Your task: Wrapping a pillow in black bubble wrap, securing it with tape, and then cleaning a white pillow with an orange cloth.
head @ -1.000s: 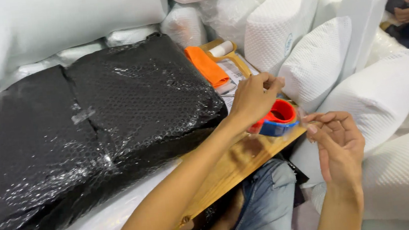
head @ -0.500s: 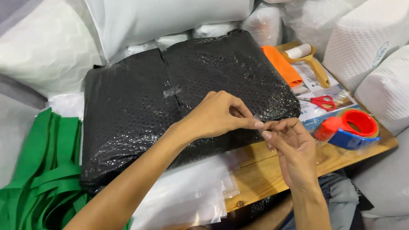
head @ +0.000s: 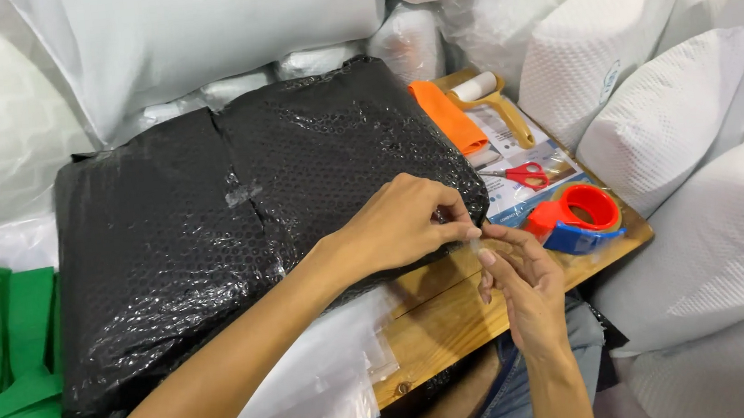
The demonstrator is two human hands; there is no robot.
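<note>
In the head view we look down on a wooden board laid across our lap, with a large black bundle wrapped in bubble film resting on it. Our left hand lies against the near right corner of that bundle, fingers curled and thumb pressed to forefinger. Our right hand meets it from below, its fingertips touching those of the left. Between the two pinches sits a short strip of clear tape, thin and hard to make out; both hands have closed on it, right at the edge of the bundle, above the bare wood.

Just beside the hands, to the right, a tape dispenser with a red reel and a blue body sits on the board near its right corner. Beyond it lie red-handled scissors on a printed sheet, then a wooden-handled roller with a white drum and a folded orange cloth touching the bundle's far right side. A stack of clear plastic bags pokes out from under the bundle's near edge. Green fabric bags are piled at the left. White pillows, some knitted, some in film, are heaped around the back and right.
</note>
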